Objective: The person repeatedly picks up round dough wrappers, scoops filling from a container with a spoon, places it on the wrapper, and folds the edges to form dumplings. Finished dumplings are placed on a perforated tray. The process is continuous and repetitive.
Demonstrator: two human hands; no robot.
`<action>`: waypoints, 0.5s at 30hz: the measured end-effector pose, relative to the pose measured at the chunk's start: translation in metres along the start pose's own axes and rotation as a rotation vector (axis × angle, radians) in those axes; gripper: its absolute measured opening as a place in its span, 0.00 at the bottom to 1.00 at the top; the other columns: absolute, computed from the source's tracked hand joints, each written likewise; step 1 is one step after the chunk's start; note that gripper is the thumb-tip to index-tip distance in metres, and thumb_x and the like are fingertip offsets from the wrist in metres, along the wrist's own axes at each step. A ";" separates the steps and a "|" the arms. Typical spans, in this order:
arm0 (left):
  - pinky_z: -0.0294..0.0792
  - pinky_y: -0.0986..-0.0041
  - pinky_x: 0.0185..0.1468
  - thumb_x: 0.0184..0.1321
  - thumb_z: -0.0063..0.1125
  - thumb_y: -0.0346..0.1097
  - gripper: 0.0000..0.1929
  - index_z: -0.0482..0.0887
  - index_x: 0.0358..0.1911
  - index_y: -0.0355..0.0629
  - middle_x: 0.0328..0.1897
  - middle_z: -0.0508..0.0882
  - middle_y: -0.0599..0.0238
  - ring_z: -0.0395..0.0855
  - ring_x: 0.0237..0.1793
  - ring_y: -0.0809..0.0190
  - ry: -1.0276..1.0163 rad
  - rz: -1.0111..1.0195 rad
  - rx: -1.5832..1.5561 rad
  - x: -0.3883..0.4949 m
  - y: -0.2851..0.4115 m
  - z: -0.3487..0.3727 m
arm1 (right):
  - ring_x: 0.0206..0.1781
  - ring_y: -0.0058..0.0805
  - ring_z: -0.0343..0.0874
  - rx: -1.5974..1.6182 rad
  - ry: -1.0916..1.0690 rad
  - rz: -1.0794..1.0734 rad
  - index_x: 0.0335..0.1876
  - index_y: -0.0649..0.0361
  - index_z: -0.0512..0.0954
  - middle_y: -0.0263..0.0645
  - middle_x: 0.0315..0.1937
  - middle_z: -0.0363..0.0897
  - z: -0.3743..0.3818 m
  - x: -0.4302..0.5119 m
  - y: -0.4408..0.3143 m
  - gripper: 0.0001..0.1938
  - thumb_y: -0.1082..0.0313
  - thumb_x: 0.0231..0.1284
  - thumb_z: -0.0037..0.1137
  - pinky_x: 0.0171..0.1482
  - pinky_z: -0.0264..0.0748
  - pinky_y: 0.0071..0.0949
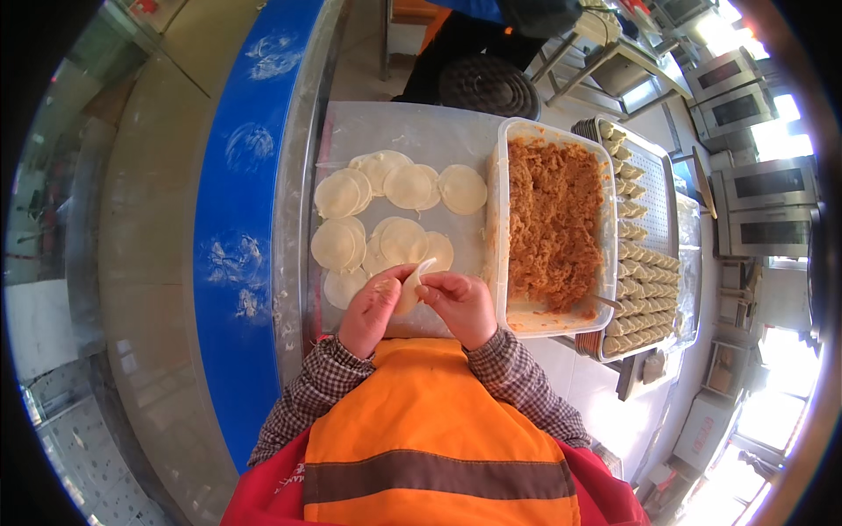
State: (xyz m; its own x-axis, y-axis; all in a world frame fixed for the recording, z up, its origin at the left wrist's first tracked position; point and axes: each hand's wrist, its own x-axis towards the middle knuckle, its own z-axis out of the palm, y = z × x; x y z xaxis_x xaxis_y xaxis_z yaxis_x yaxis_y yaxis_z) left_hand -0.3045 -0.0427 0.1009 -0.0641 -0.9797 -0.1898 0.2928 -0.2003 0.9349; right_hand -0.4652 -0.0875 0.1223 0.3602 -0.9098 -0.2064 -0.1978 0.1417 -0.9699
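Note:
Between my two hands a folded dough wrapper (409, 292) is held upright above the work surface. My left hand (375, 306) grips its left side, thumb and fingers against the dough. With thumb and forefinger, my right hand (460, 304) pinches its right edge near the top. Whether filling lies inside is hidden. Round dough wrappers (402, 240) lie in overlapping groups just beyond my hands, and more wrappers (339, 194) lie farther off. To the right stands a white plastic tub (559, 327) of orange-brown minced filling (556, 223), with a utensil handle (606, 302) at its near right corner.
Right of the tub, a perforated tray (651, 197) holds rows of pleated dumplings (641, 283). A floury blue strip (243, 197) and a metal edge (293, 197) border the left side. A dark round stool (490, 85) and a person in dark trousers (441, 49) are beyond the surface.

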 end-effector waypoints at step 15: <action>0.68 0.78 0.55 0.70 0.43 0.35 0.26 0.55 0.67 0.32 0.51 0.78 0.58 0.77 0.51 0.67 -0.138 0.064 0.194 -0.003 -0.017 -0.002 | 0.34 0.18 0.79 0.187 -0.076 0.170 0.42 0.71 0.79 0.35 0.32 0.82 -0.003 0.010 0.014 0.10 0.71 0.61 0.58 0.39 0.77 0.18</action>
State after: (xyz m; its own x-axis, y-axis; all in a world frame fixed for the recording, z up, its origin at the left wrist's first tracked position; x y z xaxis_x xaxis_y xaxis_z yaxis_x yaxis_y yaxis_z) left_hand -0.3076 -0.0367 0.0850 -0.1850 -0.9778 -0.0981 0.1128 -0.1203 0.9863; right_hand -0.4673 -0.0957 0.1067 0.4048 -0.8361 -0.3703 -0.0921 0.3657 -0.9262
